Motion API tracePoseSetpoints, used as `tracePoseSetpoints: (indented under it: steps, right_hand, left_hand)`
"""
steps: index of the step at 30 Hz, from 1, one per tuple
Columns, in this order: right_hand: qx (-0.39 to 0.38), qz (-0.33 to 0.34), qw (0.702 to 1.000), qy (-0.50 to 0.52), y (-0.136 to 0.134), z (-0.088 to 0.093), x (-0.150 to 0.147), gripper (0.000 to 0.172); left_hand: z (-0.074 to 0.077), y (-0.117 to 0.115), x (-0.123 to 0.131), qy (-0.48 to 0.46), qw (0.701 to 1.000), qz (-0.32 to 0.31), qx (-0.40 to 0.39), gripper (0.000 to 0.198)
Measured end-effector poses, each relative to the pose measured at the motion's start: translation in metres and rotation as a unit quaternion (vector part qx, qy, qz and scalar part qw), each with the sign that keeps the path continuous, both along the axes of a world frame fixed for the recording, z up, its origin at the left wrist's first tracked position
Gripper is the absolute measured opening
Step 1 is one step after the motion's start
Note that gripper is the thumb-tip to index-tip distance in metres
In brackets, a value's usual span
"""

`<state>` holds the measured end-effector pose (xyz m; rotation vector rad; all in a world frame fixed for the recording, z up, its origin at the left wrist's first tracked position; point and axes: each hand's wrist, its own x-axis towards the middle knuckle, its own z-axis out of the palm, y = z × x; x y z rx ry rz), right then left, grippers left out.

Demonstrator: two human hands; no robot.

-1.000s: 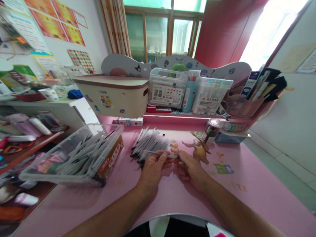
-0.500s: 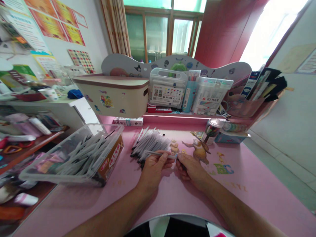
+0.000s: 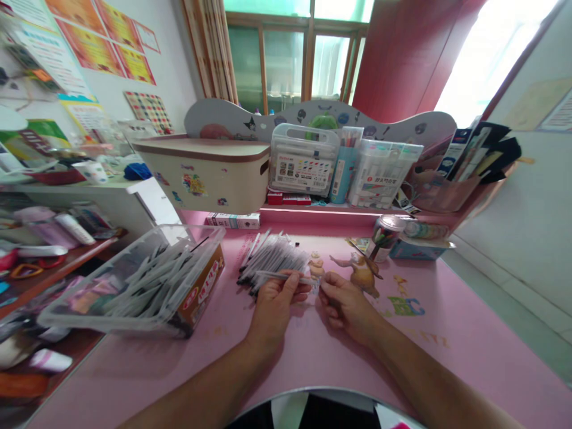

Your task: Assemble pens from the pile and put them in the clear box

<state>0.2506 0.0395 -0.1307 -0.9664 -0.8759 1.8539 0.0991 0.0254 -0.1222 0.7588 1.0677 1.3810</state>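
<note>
My left hand is closed around a thin grey pen, held level just above the pink desk. My right hand is pinched at the pen's right tip; whether it grips a cap there is too small to tell. Just behind the hands lies a pile of similar grey pens. A clear plastic bin at the left holds several more of these pens.
A cream storage box, marker cases and a blue pen cup stand on the raised back shelf. A small tin of pencils sits right of centre. Cluttered shelves are at the left.
Both hands have shifted slightly up and away with the pen. The right hand's fingers have moved a little at the pen's tip.
</note>
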Motion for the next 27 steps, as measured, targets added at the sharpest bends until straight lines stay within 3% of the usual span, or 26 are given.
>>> tracePoseSetpoints:
  steps: [5, 10, 14, 17, 20, 22, 27]
  right_hand:
    - [-0.075, 0.027, 0.995, 0.066, 0.000, 0.009, 0.005, 0.026]
    - [-0.057, 0.048, 0.997, 0.001, -0.001, 0.004, 0.004, 0.029]
    - [-0.050, 0.052, 0.997, 0.008, 0.002, 0.002, 0.005, 0.035]
    - [-0.065, 0.020, 0.997, 0.031, 0.005, 0.002, 0.007, 0.037]
    - [-0.072, -0.028, 0.996, 0.044, 0.008, 0.002, 0.008, 0.038]
    - [-0.069, -0.048, 0.995, 0.059, 0.007, 0.002, 0.006, 0.040]
    - [-0.042, 0.006, 0.998, 0.053, -0.001, 0.002, -0.001, 0.038]
  left_hand:
    - [0.000, -0.003, -0.001, 0.057, 0.998, -0.007, 0.031, 0.033]
    - [0.000, -0.007, -0.004, 0.119, 0.990, -0.014, 0.080, 0.028]
    - [0.008, 0.001, -0.013, 0.029, 0.988, 0.051, 0.140, 0.027]
    - [0.019, 0.009, -0.021, -0.049, 0.969, 0.129, 0.207, 0.023]
    - [0.027, 0.010, -0.024, -0.055, 0.954, 0.182, 0.232, 0.018]
    - [0.025, 0.006, -0.021, -0.029, 0.968, 0.158, 0.191, 0.014]
    - [0.008, -0.009, 0.000, 0.054, 0.996, -0.045, 0.056, 0.032]
